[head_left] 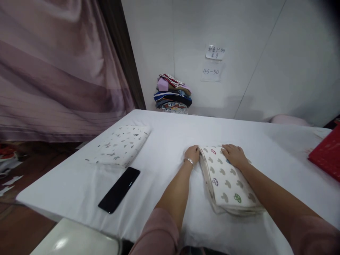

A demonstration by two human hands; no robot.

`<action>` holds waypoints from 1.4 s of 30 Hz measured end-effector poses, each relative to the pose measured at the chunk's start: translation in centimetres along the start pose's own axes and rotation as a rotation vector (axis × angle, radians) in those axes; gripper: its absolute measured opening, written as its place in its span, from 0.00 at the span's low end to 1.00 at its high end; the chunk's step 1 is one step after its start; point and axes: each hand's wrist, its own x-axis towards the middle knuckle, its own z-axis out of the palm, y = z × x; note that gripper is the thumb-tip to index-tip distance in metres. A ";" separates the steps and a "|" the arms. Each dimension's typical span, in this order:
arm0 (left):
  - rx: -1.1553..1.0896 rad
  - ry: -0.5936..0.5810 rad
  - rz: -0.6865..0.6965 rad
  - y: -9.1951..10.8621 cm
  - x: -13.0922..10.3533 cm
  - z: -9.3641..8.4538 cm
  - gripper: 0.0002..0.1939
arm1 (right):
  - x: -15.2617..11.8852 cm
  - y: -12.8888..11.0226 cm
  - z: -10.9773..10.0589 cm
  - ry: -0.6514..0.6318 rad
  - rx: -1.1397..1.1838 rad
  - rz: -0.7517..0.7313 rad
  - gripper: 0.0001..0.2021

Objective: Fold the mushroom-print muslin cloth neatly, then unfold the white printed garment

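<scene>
A folded white cloth with mushroom prints [223,177] lies in several layers on the white-covered table, in front of me. My left hand [192,154] is closed at its far left corner, fingers curled around the edge. On the far right part of its top rests my right hand [234,155], palm down with the fingers lying flat. The cloth's near edge shows slightly uneven layers. A second folded white cloth with small grey prints [123,145] lies at the left of the table, with neither hand near it.
A black phone [119,190] lies on the table [164,138], left of my arms. Something red [326,154] sits at the right edge. Folded textiles [173,94] are stacked beyond the far edge by the wall. A pale stool [77,239] stands at the near left.
</scene>
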 end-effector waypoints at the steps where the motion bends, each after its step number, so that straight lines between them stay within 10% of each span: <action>1: -0.023 -0.003 -0.009 -0.1 0.2 0.0 0.13 | 0.0 0.0 -0.1 -0.004 0.002 -0.003 0.24; 10: -0.195 -0.074 -0.025 -0.3 -0.5 -0.5 0.19 | -2.2 -3.2 -2.3 0.009 0.139 0.018 0.24; 15: -0.227 -0.044 -0.028 -0.5 -1.1 0.0 0.34 | -10.8 -6.8 -4.1 0.083 0.421 -0.184 0.23; 21: -0.282 -0.064 -0.073 -0.3 -0.3 0.4 0.29 | -19.2 -6.2 -5.4 0.044 0.340 -0.401 0.28; 42: -0.320 -0.020 -0.168 0.2 -0.2 1.4 0.26 | -19.0 -8.8 -4.7 0.108 0.163 -0.351 0.22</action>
